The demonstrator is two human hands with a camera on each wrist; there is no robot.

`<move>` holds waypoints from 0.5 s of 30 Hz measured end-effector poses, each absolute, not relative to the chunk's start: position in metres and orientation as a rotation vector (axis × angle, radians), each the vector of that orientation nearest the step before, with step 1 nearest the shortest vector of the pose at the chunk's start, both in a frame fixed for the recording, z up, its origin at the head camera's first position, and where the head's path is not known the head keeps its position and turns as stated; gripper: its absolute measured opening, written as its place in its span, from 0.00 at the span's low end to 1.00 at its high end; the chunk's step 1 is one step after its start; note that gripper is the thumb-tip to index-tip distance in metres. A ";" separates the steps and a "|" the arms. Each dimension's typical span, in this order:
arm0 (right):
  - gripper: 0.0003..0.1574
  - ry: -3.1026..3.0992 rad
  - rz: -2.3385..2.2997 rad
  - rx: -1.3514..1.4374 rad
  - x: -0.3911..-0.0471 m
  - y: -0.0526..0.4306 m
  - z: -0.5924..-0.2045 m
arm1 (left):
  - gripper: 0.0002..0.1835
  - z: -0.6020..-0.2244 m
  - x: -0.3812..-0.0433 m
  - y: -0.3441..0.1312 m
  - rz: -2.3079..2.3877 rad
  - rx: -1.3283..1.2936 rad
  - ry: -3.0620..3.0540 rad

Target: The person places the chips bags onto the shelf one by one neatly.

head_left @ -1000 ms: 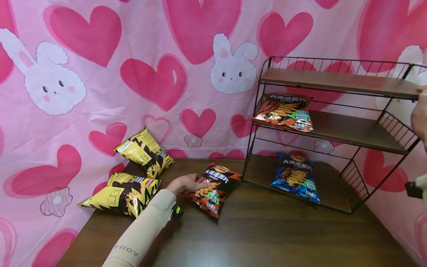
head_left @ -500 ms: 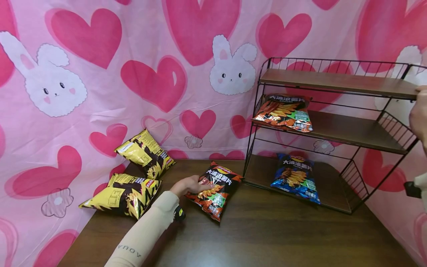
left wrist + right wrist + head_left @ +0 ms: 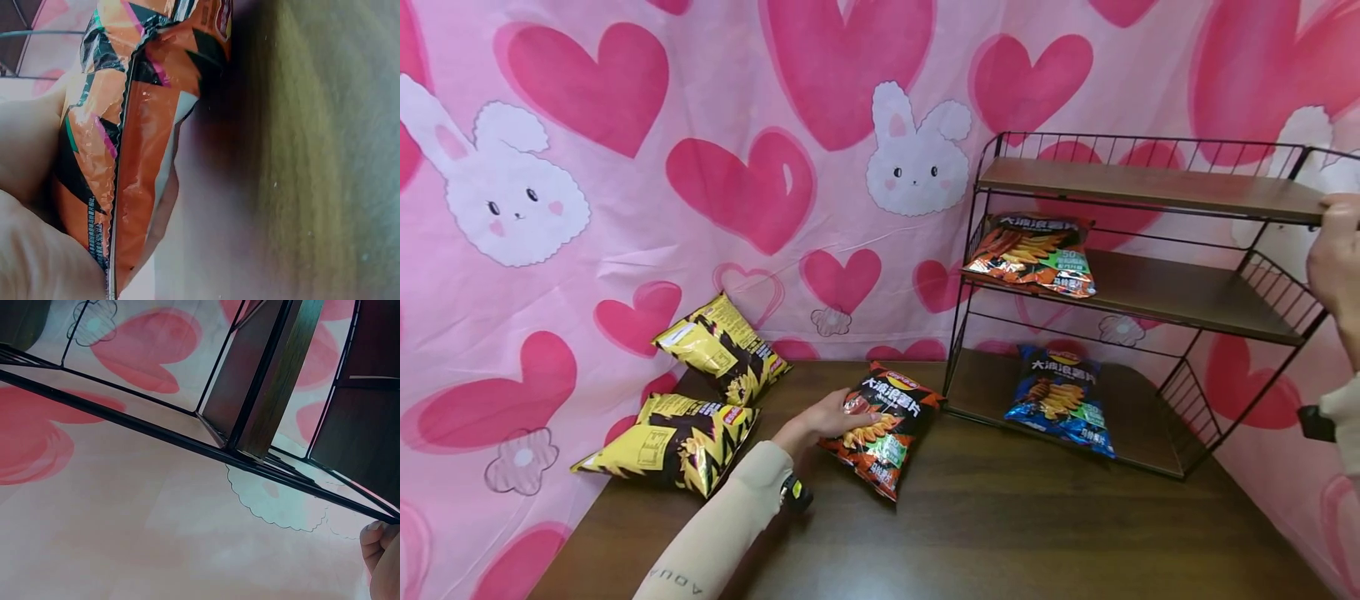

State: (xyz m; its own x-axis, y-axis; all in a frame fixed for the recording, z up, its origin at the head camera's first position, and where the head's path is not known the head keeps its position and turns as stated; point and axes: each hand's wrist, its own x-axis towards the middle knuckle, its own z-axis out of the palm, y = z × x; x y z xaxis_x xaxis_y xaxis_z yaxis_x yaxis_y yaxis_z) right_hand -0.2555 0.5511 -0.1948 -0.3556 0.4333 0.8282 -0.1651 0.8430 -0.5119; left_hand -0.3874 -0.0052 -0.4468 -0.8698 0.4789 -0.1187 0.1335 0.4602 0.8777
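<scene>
My left hand [image 3: 823, 417] holds an orange-and-black potato chip bag [image 3: 891, 417] at its left side, thumb lying across the front. The bag is tilted near the wooden table's back, left of the rack. In the left wrist view, the bag's crimped seam [image 3: 125, 125] shows beside the hand [image 3: 31, 237]; the fingers beneath are mostly hidden. At the far right, my right hand [image 3: 1336, 258] grips the top corner of a three-tier metal-and-wood shelf rack [image 3: 1150, 179]. Curled fingers [image 3: 373, 537] appear at the black frame in the right wrist view.
Another orange chip bag [image 3: 1030, 254] lies on the middle shelf, at its left. A blue chip bag [image 3: 1060, 396] leans on the bottom shelf. Two yellow-and-black chip bags, one in front [image 3: 670, 437] and one behind [image 3: 726, 346], rest at the table's left. A pink heart-print cloth [image 3: 737, 75] hangs behind.
The held chip bag has tilted slightly and shifted a little to the right under my left hand. My right hand stays at the rack's corner, and the head view has shifted slightly.
</scene>
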 end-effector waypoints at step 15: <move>0.23 -1.759 0.679 -0.211 -0.249 0.552 -0.187 | 0.35 -0.423 -0.366 0.013 1.506 0.705 2.648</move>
State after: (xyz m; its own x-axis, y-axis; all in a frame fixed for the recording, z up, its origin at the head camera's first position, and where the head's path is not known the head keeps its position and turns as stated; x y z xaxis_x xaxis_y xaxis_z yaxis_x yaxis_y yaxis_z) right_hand -0.2486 0.5524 -0.1874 -0.3049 0.4750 0.8255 -0.2031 0.8144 -0.5437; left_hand -0.3663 0.0125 -0.4228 -0.8983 0.3888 0.2049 0.3748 0.4344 0.8191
